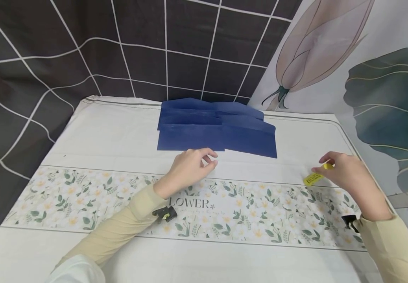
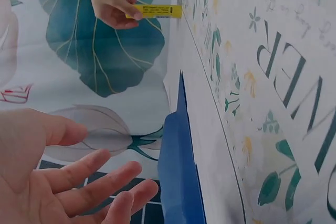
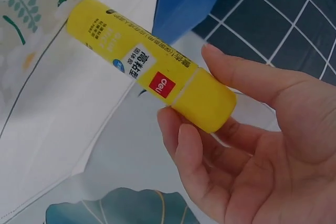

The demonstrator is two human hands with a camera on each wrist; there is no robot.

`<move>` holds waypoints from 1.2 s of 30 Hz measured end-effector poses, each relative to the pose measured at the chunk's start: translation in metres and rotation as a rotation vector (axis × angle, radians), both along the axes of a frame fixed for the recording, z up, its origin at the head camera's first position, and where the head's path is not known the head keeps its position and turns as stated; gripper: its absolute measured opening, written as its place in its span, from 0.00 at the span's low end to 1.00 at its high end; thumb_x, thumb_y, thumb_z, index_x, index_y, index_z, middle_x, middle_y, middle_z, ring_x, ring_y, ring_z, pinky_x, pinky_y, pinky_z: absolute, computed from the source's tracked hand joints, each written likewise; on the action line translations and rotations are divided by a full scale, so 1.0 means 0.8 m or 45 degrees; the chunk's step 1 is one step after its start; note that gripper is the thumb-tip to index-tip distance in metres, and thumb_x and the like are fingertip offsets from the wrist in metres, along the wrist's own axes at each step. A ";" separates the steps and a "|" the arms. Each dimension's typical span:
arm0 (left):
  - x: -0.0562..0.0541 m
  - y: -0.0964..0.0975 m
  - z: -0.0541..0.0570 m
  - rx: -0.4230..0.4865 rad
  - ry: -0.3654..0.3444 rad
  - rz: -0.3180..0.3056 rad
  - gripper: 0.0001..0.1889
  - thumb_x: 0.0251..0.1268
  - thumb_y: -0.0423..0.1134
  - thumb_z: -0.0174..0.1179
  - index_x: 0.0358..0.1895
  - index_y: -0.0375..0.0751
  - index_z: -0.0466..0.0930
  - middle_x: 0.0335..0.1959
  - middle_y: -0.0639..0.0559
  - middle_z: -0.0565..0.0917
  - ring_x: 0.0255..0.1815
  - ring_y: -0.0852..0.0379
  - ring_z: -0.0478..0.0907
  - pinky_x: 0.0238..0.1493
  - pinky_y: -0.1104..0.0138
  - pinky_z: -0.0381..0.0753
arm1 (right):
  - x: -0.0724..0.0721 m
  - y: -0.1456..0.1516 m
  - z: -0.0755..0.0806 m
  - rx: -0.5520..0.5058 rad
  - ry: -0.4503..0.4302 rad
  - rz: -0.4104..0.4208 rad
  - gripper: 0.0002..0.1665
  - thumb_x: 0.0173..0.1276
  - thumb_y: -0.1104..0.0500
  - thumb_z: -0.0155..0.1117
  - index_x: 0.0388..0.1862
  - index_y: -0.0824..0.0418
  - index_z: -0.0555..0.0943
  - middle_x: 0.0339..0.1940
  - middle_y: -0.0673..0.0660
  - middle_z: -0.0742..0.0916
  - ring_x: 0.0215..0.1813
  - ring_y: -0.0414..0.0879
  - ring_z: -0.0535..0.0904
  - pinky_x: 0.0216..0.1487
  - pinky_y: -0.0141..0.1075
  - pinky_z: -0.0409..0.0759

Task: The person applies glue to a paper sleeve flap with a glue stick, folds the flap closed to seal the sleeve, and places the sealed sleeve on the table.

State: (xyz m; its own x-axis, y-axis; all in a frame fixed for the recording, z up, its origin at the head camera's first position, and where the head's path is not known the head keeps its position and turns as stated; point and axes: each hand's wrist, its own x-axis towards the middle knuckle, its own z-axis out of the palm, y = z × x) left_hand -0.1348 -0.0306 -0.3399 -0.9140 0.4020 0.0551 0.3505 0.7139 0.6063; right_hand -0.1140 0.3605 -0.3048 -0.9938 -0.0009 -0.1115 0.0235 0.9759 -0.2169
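Reading clock dirs off head view. Pinching yellow glue stick (image 3: 126,51) w/ R grip (image 1: 345,171), approx 3 o'clock: thumb on 1 side, fingers on other, at 1 end of stick. Pointing free end to 8 o'clock (10 o'clock in R wrist view); showing red logo on label. Holding it over white cloth of bench (image 1: 136,259), near 3 o'clock edge.

Hovering w/ L grip (image 1: 191,167) just below ctr, approx 6–7 o'clock: slack & unladen, fingers parted, lightly bent, aimed approx 2 o'clock. Sitting just short of near edge of blue envelopes (image 1: 189,137), set at 12 o'clock, overlapping in 2 side-by-side groups; can't tell exact count. Measured from envelopes: stick well apart, at 4 o'clock.

Crossing bench from 9 to 3 o'clock: floral band (image 1: 101,196) w/ lettering (image 1: 189,203), partly hidden behind L wrist. Hung beyond: dark gridded cloth (image 1: 136,23) at 11 o'clock, flower-print cloth (image 1: 306,59) at 2 o'clock.
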 end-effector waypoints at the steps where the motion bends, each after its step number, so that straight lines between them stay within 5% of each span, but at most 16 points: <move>1: 0.000 0.000 0.000 0.005 0.000 0.003 0.14 0.68 0.49 0.54 0.52 0.56 0.82 0.40 0.60 0.87 0.35 0.64 0.82 0.33 0.67 0.77 | 0.001 0.000 0.000 0.003 0.013 -0.007 0.23 0.60 0.54 0.69 0.43 0.73 0.78 0.36 0.72 0.82 0.30 0.56 0.76 0.24 0.39 0.71; 9: 0.001 0.000 -0.001 0.037 -0.028 0.005 0.16 0.68 0.51 0.54 0.54 0.54 0.81 0.43 0.58 0.87 0.41 0.60 0.82 0.40 0.64 0.79 | 0.005 -0.003 0.003 -0.004 0.089 -0.011 0.21 0.57 0.55 0.71 0.37 0.74 0.81 0.31 0.69 0.84 0.30 0.57 0.77 0.27 0.44 0.68; 18: 0.004 0.004 -0.001 0.073 -0.017 -0.004 0.18 0.69 0.56 0.52 0.54 0.54 0.80 0.49 0.55 0.86 0.47 0.57 0.82 0.48 0.61 0.78 | 0.004 -0.030 0.015 0.002 0.209 0.017 0.20 0.56 0.54 0.73 0.35 0.71 0.84 0.31 0.69 0.86 0.27 0.53 0.76 0.22 0.33 0.64; 28: 0.002 0.011 -0.003 0.189 0.032 -0.086 0.18 0.64 0.43 0.60 0.57 0.47 0.79 0.49 0.51 0.85 0.49 0.53 0.81 0.51 0.61 0.78 | -0.003 -0.077 0.024 -0.007 0.463 0.254 0.16 0.53 0.54 0.76 0.30 0.67 0.86 0.21 0.61 0.87 0.19 0.46 0.77 0.19 0.31 0.67; 36: -0.006 0.024 -0.005 0.372 -0.052 -0.141 0.21 0.60 0.40 0.66 0.57 0.44 0.78 0.51 0.48 0.84 0.50 0.49 0.81 0.52 0.60 0.81 | -0.018 -0.114 0.020 -0.083 0.589 0.398 0.14 0.53 0.53 0.76 0.31 0.63 0.86 0.17 0.52 0.84 0.16 0.38 0.70 0.19 0.30 0.65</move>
State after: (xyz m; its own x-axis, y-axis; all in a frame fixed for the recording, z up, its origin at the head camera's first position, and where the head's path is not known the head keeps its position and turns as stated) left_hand -0.1394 -0.0112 -0.3437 -0.8695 0.4715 0.1475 0.3877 0.4662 0.7953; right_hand -0.1285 0.2697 -0.2888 -0.8904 -0.2955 0.3462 -0.3767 0.9053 -0.1962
